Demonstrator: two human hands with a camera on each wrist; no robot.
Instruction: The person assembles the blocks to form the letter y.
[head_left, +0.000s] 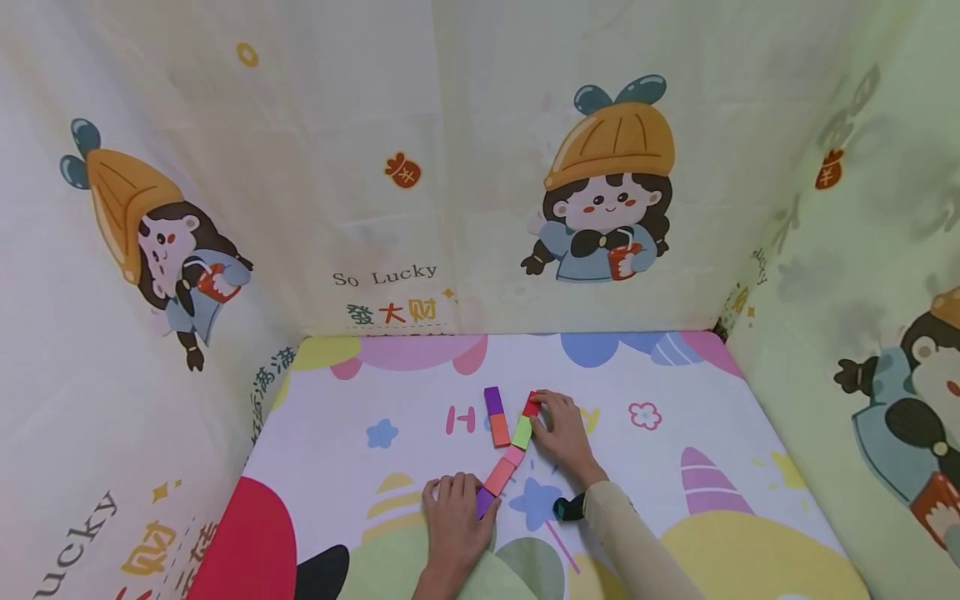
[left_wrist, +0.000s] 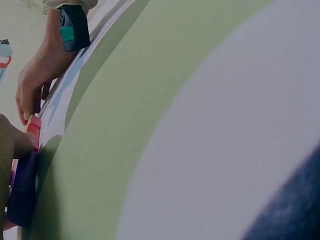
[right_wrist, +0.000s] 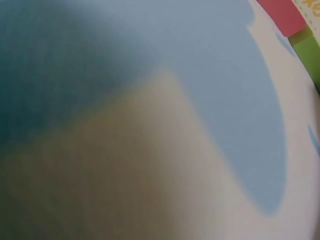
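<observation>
A diagonal row of coloured blocks lies on the patterned table cover, with a red block [head_left: 531, 405] at its far end. A green block [head_left: 522, 433], a small pink block [head_left: 513, 455] and a salmon block [head_left: 499, 477] follow, down to a purple block [head_left: 484, 502] at the near end. My left hand [head_left: 454, 517] grips that purple block, thumb along its right side and fingers partly covering it. My right hand [head_left: 564, 433] holds the red block with curled fingers, thumb beside the green block. In the left wrist view, my left thumb [left_wrist: 21, 142] lies against the row.
Left of the row's far end, another purple block [head_left: 492, 400] and an orange-red block [head_left: 498, 431] lie end to end. The table cover [head_left: 600, 367] has printed shapes. Printed curtains [head_left: 480, 208] stand behind and at both sides. A dark device [head_left: 570, 507] is on my right wrist.
</observation>
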